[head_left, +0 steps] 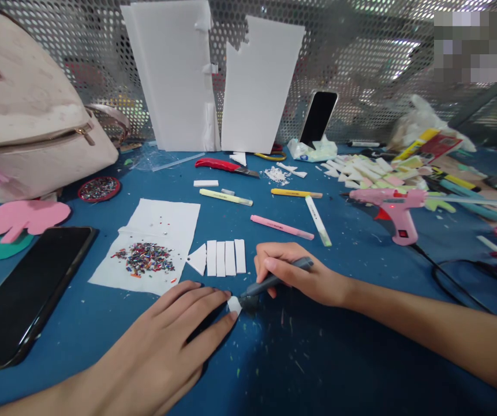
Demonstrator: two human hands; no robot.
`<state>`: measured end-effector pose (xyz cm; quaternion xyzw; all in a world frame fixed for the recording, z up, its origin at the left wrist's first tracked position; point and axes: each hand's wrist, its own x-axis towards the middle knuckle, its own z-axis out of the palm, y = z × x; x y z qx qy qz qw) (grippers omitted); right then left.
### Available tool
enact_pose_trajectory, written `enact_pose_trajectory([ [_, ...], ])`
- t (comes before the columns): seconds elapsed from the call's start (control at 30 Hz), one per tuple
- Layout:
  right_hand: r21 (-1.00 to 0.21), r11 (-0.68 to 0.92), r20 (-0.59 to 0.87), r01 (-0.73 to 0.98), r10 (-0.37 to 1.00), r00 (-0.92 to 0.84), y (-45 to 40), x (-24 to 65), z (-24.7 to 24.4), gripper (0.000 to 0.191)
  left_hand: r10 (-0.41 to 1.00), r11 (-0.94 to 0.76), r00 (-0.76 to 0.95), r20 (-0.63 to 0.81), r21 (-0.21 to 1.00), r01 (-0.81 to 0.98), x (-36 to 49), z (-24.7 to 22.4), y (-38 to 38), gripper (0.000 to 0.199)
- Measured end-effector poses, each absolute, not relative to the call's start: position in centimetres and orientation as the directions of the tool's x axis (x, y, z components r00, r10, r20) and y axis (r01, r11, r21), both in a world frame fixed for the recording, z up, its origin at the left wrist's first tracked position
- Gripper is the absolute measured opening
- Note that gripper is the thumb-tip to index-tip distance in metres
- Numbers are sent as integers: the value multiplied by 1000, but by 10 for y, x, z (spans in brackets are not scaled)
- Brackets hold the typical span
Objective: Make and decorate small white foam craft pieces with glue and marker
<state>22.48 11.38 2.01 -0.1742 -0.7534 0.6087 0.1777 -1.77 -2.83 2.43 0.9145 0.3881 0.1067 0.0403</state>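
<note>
Fingers of the left hand lie spread and open, two tips against the small white piece, apparently pinning it to the counter so it cannot slip. Those of the right hand are closed around a grey pen, its tip beside that piece, likely for close control. White strips lie in a row just beyond the left fingers, perhaps for order.

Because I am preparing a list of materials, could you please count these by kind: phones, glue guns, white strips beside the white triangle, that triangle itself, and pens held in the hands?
Phones (one flat, one propped up): 2
Glue gun: 1
White strips: 4
White triangle: 1
Pen in the right hand: 1
Total: 9
</note>
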Motion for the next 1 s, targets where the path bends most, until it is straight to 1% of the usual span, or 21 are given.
enact_pose_trajectory([
  [0.27, -974, 218, 54, 59, 478, -877, 114, 225, 19, 39, 690, -723, 702, 174, 133, 678, -19, 24, -27, 52],
  [0.47, -963, 263, 70, 67, 478, -876, 113, 226, 20, 39, 747, -664, 639, 181, 184, 725, -16, 21, -31, 52],
  [0.63, -965, 255, 65, 68, 480, -875, 113, 225, 20, 39, 729, -684, 658, 189, 165, 711, -15, 22, -31, 52],
  [0.8, -965, 255, 73, 67, 501, -863, 113, 225, 21, 37, 753, -656, 626, 201, 177, 733, -15, 22, -31, 51],
  [1.0, -968, 240, 60, 69, 492, -868, 114, 226, 21, 37, 702, -711, 686, 191, 148, 687, -17, 24, -29, 51],
])
